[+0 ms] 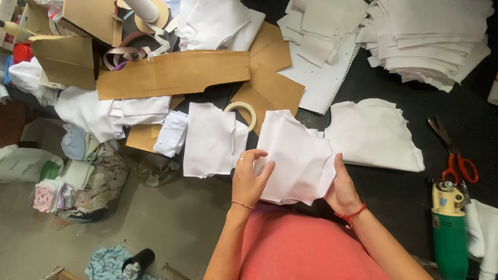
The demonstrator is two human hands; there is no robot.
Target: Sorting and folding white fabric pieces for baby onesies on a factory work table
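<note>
Stack: a small stack of white cut fabric pieces [293,158] lies at the near edge of the dark surface [394,192], just in front of the person's red-clad body.
Left hand: the left hand [250,179] lies on the stack's left edge, fingers spread flat on top and curled loosely, pressing rather than pinching.
Right hand: the right hand [341,186] is closed on the stack's right edge, thumb on top, fingers hidden beneath.
Handling: the pieces look light, thin and limp; the layers would likely slide and fan apart, so a hold at both side edges with flat pressure on top seems best.
Beside it: a second white stack [373,135] touches it on the right; another white piece [210,137] lies just to the left, with a tape ring [243,110] behind.
Further off: brown card patterns [174,73], tall white piles [430,39], red-handled scissors [456,158] and a green power tool [448,228] at the right.
</note>
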